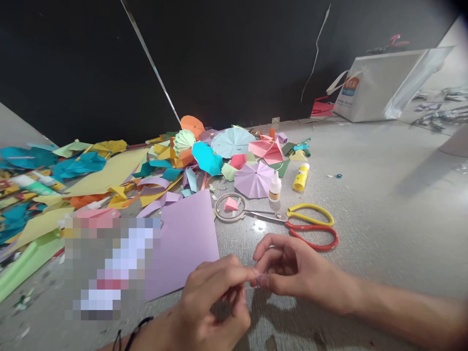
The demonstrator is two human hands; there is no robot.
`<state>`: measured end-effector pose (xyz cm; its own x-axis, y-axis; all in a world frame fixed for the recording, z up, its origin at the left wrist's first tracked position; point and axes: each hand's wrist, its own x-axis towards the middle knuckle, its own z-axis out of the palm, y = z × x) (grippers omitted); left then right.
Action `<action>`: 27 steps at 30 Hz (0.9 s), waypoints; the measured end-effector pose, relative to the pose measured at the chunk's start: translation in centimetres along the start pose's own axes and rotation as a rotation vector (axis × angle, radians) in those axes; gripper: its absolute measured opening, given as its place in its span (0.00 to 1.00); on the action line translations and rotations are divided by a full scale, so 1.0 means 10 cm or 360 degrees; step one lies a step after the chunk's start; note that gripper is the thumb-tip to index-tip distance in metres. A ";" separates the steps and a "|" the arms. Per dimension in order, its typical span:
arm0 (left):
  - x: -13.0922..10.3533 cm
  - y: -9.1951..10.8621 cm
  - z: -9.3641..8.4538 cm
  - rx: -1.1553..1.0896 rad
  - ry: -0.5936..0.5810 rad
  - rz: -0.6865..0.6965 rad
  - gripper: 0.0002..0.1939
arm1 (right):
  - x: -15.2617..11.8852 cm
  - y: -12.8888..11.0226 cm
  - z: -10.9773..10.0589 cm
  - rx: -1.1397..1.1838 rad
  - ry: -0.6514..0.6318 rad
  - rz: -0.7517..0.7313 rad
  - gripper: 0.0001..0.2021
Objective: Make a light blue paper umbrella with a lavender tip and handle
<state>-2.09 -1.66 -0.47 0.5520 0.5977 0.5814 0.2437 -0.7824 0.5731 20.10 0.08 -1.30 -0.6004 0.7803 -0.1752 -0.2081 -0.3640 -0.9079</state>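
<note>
My left hand (215, 297) and my right hand (292, 268) meet low in the middle of the head view, fingertips pinched together. Between them is a small purplish bit (259, 280), perhaps paper; most of it is hidden by the fingers. A purple paper sheet (190, 239) lies flat beside my left hand. Beyond my right hand rest scissors (287, 219) with one yellow and one red handle, blades pointing left. The blade tips reach a roll of clear tape (218, 214), with pink paper pieces (231, 204) inside its ring.
A small glue bottle (275, 189) and a yellow glue stick (301, 177) stand behind the scissors. Pleated paper circles, including a lilac one (252, 181), and colored scraps (161, 156) heap up against the dark wall (234, 58). A white box (380, 87) sits back right.
</note>
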 end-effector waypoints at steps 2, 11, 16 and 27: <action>-0.01 -0.02 0.00 -0.0015 0.0074 0.0003 0.22 | 0.00 0.00 -0.01 -0.0021 0.0016 -0.0008 0.20; 0.05 -0.02 -0.04 -0.0161 0.0039 -0.0157 0.14 | 0.02 -0.01 -0.03 0.0021 -0.0004 -0.0002 0.21; 0.05 -0.02 -0.07 -0.0358 -0.0104 -0.0424 0.17 | 0.01 -0.02 -0.02 0.0043 -0.0001 0.0000 0.23; 0.11 0.00 -0.02 -0.0202 -0.0101 -0.0295 0.22 | 0.00 -0.01 -0.04 0.0046 -0.0037 -0.0083 0.20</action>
<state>-1.67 -1.00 0.32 0.5571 0.7139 0.4242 0.2453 -0.6295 0.7373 20.39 0.30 -1.34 -0.6056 0.7869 -0.1186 -0.2618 -0.3378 -0.9041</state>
